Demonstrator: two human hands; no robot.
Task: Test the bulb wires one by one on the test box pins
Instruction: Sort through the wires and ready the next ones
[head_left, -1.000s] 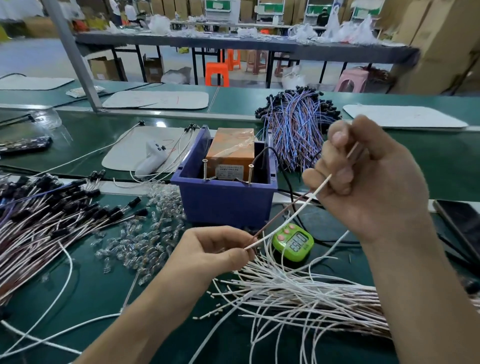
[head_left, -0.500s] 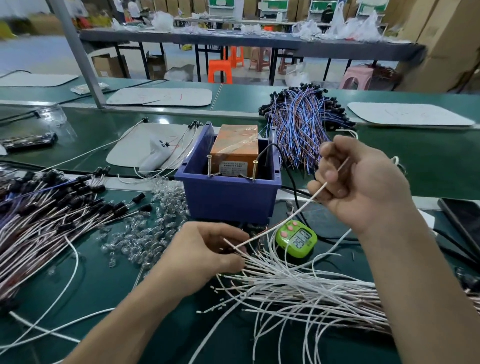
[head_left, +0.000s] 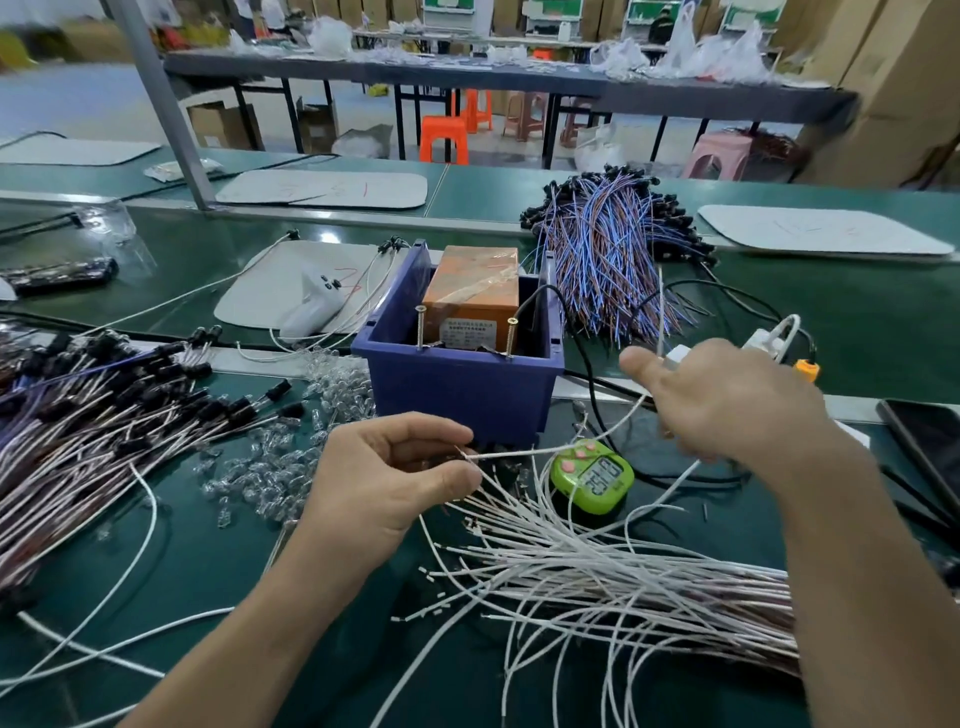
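Observation:
The test box (head_left: 470, 296) is orange and sits inside a blue bin (head_left: 457, 387), with two upright screw pins (head_left: 420, 328) at the bin's front rim. My left hand (head_left: 395, 478) pinches the end of a white wire (head_left: 524, 453) just in front of the bin. My right hand (head_left: 727, 405) holds the same wire's other part, to the right of the bin. A heap of white wires (head_left: 597, 577) lies under both hands. Small clear bulbs (head_left: 270, 467) are scattered left of the bin.
A green timer (head_left: 592, 475) lies between my hands. A bundle of black-capped wires (head_left: 93, 431) fills the left, a blue and brown wire bundle (head_left: 613, 260) lies behind the bin. A dark phone (head_left: 930, 441) is at the right edge; a black cable (head_left: 587, 364) runs from the bin.
Both hands have dropped lower toward the wire heap. My right hand has come down from face height to beside the bin, and the wire between the hands now lies nearly flat.

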